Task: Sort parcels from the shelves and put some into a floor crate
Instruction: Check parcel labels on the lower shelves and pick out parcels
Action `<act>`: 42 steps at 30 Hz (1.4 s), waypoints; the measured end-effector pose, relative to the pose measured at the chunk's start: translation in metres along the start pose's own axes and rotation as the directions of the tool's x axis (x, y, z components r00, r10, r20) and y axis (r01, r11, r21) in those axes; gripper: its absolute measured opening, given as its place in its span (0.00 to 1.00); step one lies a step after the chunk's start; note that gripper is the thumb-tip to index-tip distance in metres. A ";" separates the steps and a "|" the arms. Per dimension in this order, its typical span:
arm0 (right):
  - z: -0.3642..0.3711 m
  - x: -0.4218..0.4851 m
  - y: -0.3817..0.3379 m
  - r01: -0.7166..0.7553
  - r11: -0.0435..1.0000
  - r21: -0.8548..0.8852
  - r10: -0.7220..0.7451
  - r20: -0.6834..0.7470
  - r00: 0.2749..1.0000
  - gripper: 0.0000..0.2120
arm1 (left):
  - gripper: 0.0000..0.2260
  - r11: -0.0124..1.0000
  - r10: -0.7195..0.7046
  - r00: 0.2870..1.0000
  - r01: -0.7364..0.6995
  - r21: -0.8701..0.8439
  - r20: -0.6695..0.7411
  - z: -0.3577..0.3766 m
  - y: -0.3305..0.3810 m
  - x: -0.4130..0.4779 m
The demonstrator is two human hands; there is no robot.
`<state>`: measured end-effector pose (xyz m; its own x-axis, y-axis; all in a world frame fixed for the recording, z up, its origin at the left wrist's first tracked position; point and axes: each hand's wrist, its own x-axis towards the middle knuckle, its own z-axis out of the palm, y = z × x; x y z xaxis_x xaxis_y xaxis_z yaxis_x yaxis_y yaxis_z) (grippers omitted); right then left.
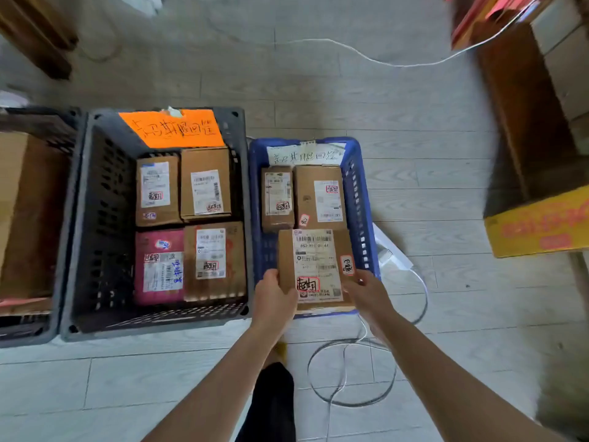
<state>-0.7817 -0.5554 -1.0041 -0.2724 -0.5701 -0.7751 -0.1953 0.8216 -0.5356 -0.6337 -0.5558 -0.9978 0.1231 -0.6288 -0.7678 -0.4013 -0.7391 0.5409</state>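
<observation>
left hand (274, 298) and right hand (366, 291) both clamped on one parcel (318, 250), at its near corners; parcel lies 12 o'clock from hands, long axis 12-to-6, at near end of blue crate (357, 193); two stowed parcels (320, 196) beyond at 12; grey crate (105, 218) at 9 o'clock holds four more

Left hand (275, 298), right hand (366, 293) around parcel (315, 260)
</observation>
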 end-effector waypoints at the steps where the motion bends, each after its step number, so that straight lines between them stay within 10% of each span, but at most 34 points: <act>1: 0.001 0.016 0.001 -0.024 1.000 -0.006 0.024 0.003 1.000 0.12 | 0.15 0.999 -0.021 1.000 0.021 0.024 0.005 0.008 0.000 0.017; 30: 0.096 0.234 0.113 -0.287 0.926 -0.246 0.328 0.144 0.934 0.13 | 0.20 0.827 -0.489 0.869 0.491 0.275 -0.081 0.107 -0.096 0.223; 42: 0.066 0.140 0.042 -0.179 0.922 -0.343 0.236 0.130 0.963 0.15 | 0.14 0.952 -0.292 0.955 0.296 0.082 -0.054 0.057 -0.039 0.125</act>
<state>-0.7661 -0.6006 -1.1573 -0.1861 -0.3547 -0.9163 -0.4546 0.8578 -0.2398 -0.6547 -0.5922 -1.1343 0.2841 -0.3979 -0.8724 -0.4203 -0.8694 0.2597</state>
